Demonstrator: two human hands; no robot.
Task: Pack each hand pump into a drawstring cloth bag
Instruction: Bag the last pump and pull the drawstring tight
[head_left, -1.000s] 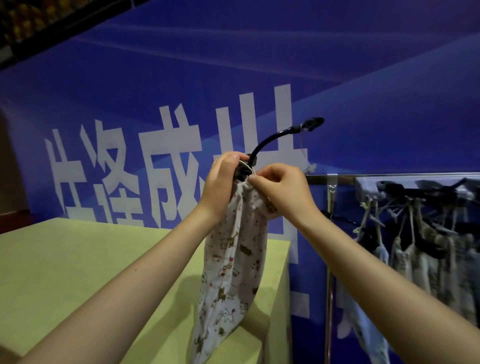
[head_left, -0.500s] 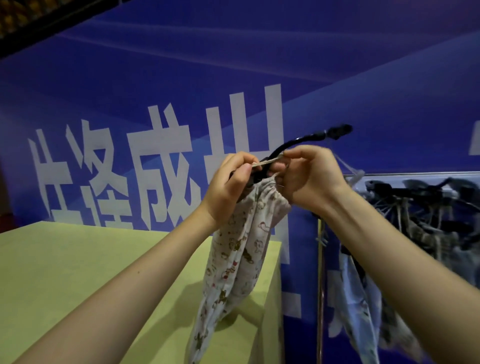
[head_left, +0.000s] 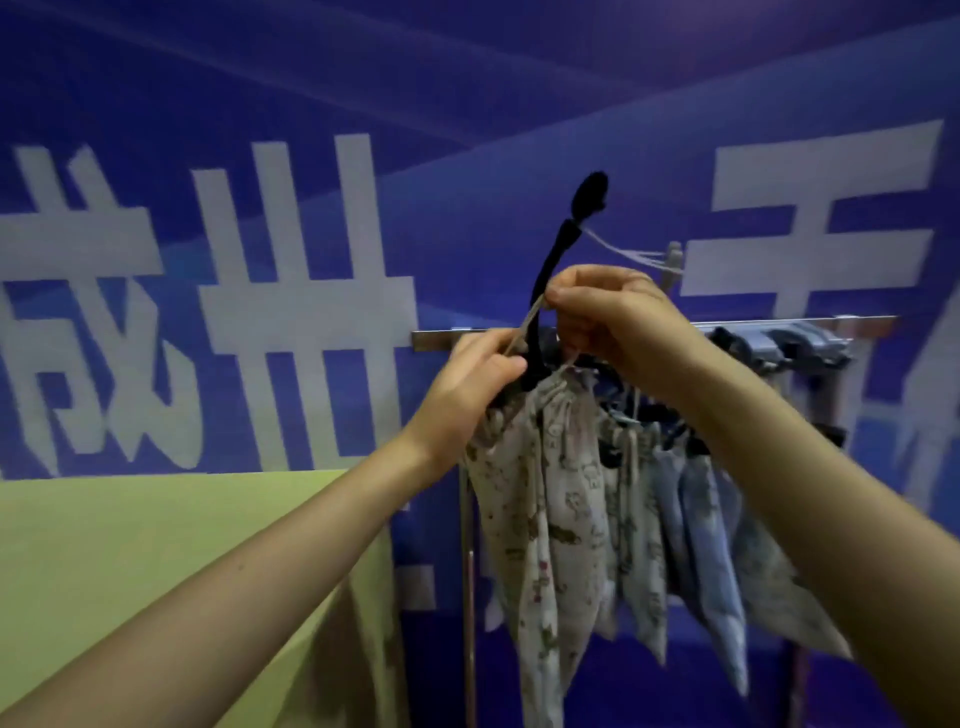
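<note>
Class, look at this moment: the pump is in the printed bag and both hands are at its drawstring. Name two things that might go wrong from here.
1. The pump's black hose sticks up out of the bag mouth; tightening the drawstring may cinch around it and leave the mouth partly open.
2. The printed bag hangs in the air, held only at its neck by the left hand and right hand; a slipped pinch might drop it.
</note>
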